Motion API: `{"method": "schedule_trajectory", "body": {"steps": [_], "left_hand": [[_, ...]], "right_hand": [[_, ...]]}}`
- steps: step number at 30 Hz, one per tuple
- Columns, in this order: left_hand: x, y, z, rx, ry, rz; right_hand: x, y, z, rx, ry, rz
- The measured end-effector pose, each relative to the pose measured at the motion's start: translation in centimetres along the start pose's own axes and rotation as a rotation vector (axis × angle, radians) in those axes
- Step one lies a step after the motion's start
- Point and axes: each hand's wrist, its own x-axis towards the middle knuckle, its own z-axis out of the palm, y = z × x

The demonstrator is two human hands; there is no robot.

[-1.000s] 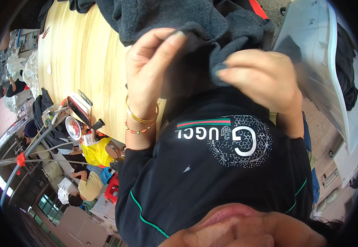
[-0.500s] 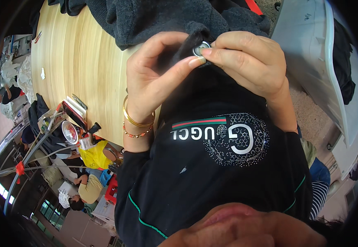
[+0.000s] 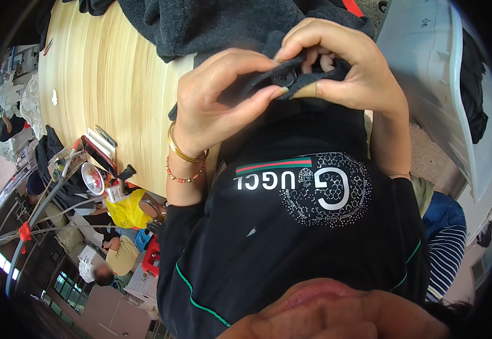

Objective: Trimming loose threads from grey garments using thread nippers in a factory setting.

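Both hands meet over a fold of dark cloth [image 3: 257, 85], pinching it around a dark button [image 3: 284, 77]. The left hand [image 3: 218, 107] grasps the cloth with thumb and forefinger, just left of the button; the right hand [image 3: 345, 70] curls over the fold, fingers clenched on the cloth at the button's right edge. The button sits between the two pinches, its face up. Beyond the grip the grey garment [image 3: 223, 25] spreads onto the wooden table [image 3: 104, 96].

This looks like the buttoning step — the button lined up at the cloth edge but not clearly through. The next move would call for a steady left pinch while the right thumb presses the button across.
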Motion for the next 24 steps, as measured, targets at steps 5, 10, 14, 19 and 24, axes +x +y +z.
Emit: {"method": "schedule_trajectory", "body": {"steps": [5, 10, 14, 19, 24], "left_hand": [[0.1, 0.0, 0.3, 0.083, 0.047, 0.061], [0.3, 0.4, 0.8, 0.226, 0.080, 0.101], [0.6, 0.1, 1.5, 0.366, 0.151, 0.186], [0.7, -0.5, 1.9, 0.441, 0.194, 0.296], [0.2, -1.8, 1.9, 0.473, 0.194, 0.394]], "right_hand": [[-0.7, 0.4, 0.5, 0.090, 0.074, 0.094], [-0.7, 1.2, 0.7, 0.093, 0.150, 0.058], [-0.6, 1.2, 0.7, -0.135, 0.159, -0.074], [-0.9, 1.1, 1.0, -0.114, 0.206, -0.034], [-1.2, 2.0, 2.1, 0.087, 0.298, -0.010]]}}
